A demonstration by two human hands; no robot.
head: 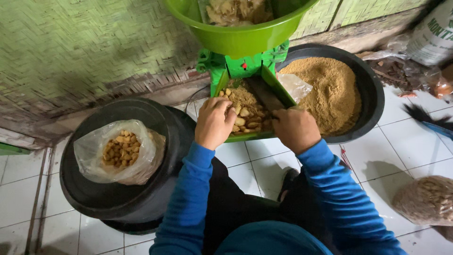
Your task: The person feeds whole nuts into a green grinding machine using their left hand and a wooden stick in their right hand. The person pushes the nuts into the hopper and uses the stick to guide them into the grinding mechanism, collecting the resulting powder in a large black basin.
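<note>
blue sleeves low centre; left hand [214, 123] clenched in tray chunks [245, 118], right hand [295, 128] grasping green tray [278, 87] edge.

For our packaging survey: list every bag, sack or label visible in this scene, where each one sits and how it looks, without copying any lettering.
Clear plastic bag: on the black tub at left, open, holding tan chunks.
Small clear bag: at the rim of the black basin of brown powder, crumpled.
White sack: top right by the wall, dark printed lettering.
Clear filled bag: on the floor tiles at lower right, rounded, tan contents.
No signs or screens.
</note>
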